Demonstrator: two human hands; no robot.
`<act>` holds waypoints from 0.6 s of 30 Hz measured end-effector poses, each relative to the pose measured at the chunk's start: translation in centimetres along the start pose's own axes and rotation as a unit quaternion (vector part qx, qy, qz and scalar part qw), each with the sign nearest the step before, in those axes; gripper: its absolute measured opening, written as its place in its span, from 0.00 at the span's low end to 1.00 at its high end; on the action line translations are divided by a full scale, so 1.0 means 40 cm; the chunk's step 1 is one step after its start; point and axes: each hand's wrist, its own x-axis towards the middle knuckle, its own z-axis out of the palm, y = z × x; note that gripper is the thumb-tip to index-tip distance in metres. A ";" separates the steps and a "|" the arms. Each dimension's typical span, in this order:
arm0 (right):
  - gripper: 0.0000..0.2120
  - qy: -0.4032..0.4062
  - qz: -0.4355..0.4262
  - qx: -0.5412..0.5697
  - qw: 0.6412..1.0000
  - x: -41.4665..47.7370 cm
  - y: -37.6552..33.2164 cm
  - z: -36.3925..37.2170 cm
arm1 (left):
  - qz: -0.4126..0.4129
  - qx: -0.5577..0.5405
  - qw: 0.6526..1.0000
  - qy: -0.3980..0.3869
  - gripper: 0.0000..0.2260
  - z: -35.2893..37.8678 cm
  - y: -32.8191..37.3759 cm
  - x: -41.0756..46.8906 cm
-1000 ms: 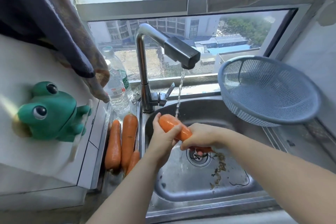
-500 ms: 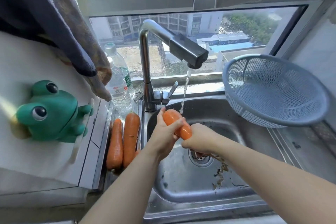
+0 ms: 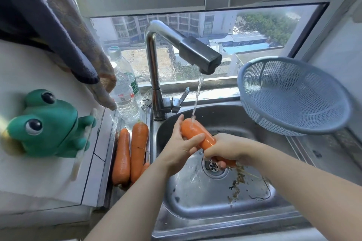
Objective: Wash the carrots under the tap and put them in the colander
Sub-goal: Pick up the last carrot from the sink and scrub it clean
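Barely shifted: carrot [image 3: 196,135] stays under the tap [image 3: 199,55] stream at frame centre, left hand [image 3: 179,147] and right hand [image 3: 228,148] both wrapped round it. Wet carrot may slip into the dirty sink [image 3: 195,197]; colander [image 3: 293,100] waits, right.

Orange carrots [image 3: 130,152], a blue-grey mesh colander [image 3: 293,98], a green frog [image 3: 47,125], a steel-grey sink [image 3: 215,201].

I hold a wet orange carrot [image 3: 195,133] slanted under the steel tap [image 3: 154,60]; other carrots [image 3: 139,148] lie leftward; the blue-grey mesh colander [image 3: 293,100] sits tilted rightward.
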 end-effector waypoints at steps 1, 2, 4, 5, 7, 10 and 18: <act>0.05 -0.003 0.000 0.011 1.000 0.000 0.001 0.000 | 0.017 0.014 1.000 0.019 0.37 0.010 -0.001 0.005; 0.05 -0.004 0.000 0.017 1.000 0.002 0.001 0.001 | 0.036 0.037 0.997 0.058 0.26 0.022 0.002 0.013; 0.04 -0.004 -0.003 0.025 1.000 0.008 0.001 0.008 | 0.053 0.060 0.986 0.145 0.11 0.045 0.014 0.027; 0.05 -0.004 -0.004 0.037 0.999 0.012 0.002 0.010 | 0.051 0.046 0.984 0.167 0.11 0.050 0.018 0.032; 0.06 -0.013 -0.004 0.064 0.998 0.018 0.006 0.011 | 0.039 0.012 0.987 0.157 0.15 0.043 0.022 0.031; 0.07 -0.046 -0.002 0.116 0.992 0.020 0.013 0.007 | 0.030 0.002 0.997 0.074 0.22 0.014 0.025 0.014; 0.06 -0.067 -0.004 0.178 0.982 0.019 0.008 0.017 | 0.053 0.155 0.987 -0.005 0.38 -0.005 0.051 -0.025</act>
